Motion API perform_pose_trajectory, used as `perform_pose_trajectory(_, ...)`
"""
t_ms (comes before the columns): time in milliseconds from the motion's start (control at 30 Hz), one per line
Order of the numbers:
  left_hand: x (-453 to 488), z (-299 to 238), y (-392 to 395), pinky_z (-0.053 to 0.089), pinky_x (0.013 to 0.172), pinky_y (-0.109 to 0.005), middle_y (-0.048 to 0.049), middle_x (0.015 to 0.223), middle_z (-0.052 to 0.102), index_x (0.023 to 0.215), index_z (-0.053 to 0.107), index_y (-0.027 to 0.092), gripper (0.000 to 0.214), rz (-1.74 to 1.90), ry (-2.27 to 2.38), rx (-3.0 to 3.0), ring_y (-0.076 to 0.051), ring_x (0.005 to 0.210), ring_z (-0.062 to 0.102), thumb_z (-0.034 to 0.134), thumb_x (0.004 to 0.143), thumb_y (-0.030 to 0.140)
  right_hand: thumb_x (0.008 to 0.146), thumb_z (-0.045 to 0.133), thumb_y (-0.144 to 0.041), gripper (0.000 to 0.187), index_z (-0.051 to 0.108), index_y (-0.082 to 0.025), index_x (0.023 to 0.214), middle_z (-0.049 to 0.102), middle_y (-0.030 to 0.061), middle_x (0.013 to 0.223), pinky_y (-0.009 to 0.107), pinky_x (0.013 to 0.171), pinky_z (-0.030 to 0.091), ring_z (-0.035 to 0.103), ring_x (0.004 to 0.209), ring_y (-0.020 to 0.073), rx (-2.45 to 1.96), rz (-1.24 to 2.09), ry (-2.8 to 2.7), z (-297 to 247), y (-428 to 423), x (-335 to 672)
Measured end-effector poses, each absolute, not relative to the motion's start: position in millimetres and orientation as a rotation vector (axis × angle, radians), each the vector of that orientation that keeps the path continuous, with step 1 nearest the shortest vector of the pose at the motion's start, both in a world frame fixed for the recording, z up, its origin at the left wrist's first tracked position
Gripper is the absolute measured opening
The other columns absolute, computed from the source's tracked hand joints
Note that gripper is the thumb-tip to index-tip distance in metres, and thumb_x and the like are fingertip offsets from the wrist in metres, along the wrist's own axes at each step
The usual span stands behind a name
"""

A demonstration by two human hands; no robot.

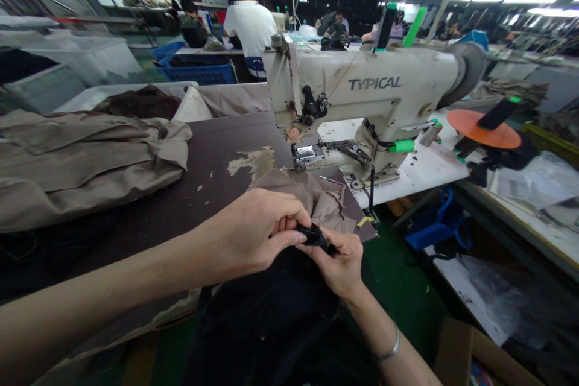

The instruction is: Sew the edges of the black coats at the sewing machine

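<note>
Both hands meet in front of the sewing machine [375,84], pinching the edge of a black cloth piece [314,236]. My left hand [266,226] has thumb and fingers closed on one end of that edge. On the other end, my right hand [341,256] is closed the same way. Dark cloth [271,319] hangs below the hands over my lap; whether it is one piece with the held edge I cannot tell. Just beyond the fingers, crumpled khaki fabric [312,190] lies on the table beneath the machine's arm.
A heap of khaki fabric [90,160] covers the left of the brown table [212,157]. Thread cones and an orange disc [484,128] stand right of the machine. A blue bin [438,223] sits lower right. A person in a white shirt [251,27] sits farther back.
</note>
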State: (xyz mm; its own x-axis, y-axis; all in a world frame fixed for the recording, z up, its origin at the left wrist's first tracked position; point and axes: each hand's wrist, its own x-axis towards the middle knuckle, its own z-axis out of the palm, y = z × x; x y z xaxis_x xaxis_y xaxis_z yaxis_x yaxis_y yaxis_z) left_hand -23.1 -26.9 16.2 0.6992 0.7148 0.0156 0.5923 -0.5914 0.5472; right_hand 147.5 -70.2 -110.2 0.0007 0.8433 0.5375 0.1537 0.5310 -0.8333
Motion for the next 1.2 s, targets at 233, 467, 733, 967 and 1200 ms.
perform_pose_trajectory(233,-23.8,10.3,-45.9,0.043,0.069,-0.027,-0.0003,0.085,0.065,0.095,0.068,0.019,0.011,0.489,1.014,2.628,-0.014,0.078,0.059,0.060,0.090,0.014,0.078,0.075,-0.013,0.015,0.075,-0.015,0.094,0.070,-0.0014,0.073,0.014,0.061,0.048,0.064,0.060,0.0073,-0.855,0.530,-1.505,-117.4,-70.8,147.5)
perform_pose_trajectory(467,-38.2,-16.0,-63.0,0.047,0.086,-0.022,0.0009,0.098,0.069,0.106,0.064,0.019,0.019,0.853,0.865,2.734,-0.010,0.090,0.063,0.064,0.089,0.010,0.079,0.073,-0.009,0.027,0.074,-0.016,0.104,0.075,0.0028,0.086,0.015,0.069,0.055,0.072,0.072,0.0112,-0.756,0.456,-1.485,-121.7,-70.5,147.4)
perform_pose_trajectory(733,-34.3,-8.1,-57.5,0.046,0.068,-0.021,0.0024,0.086,0.061,0.099,0.059,0.019,0.014,0.746,1.059,2.419,-0.009,0.075,0.057,0.067,0.088,0.018,0.080,0.073,-0.013,0.020,0.075,-0.017,0.099,0.072,0.0003,0.077,0.014,0.064,0.052,0.069,0.065,0.0089,-0.784,0.509,-1.516,-118.6,-71.1,148.0)
perform_pose_trajectory(967,-22.0,9.5,-46.6,0.042,0.093,-0.034,-0.0061,0.114,0.056,0.108,0.059,0.018,0.019,0.545,0.832,2.757,-0.020,0.107,0.050,0.059,0.090,0.012,0.086,0.069,-0.024,0.012,0.075,-0.014,0.089,0.063,-0.0008,0.061,0.016,0.055,0.045,0.058,0.053,0.0073,-0.852,0.548,-1.566,-115.3,-70.6,149.5)
perform_pose_trajectory(1200,-10.1,33.4,-29.5,0.040,0.088,-0.028,-0.0009,0.106,0.057,0.107,0.059,0.020,0.025,0.226,0.565,2.650,-0.015,0.100,0.053,0.060,0.086,0.008,0.086,0.069,-0.031,0.032,0.065,-0.012,0.060,0.048,-0.0030,0.049,0.016,0.046,0.032,0.040,0.044,0.0036,-0.929,0.533,-1.529,-112.6,-71.2,149.3)
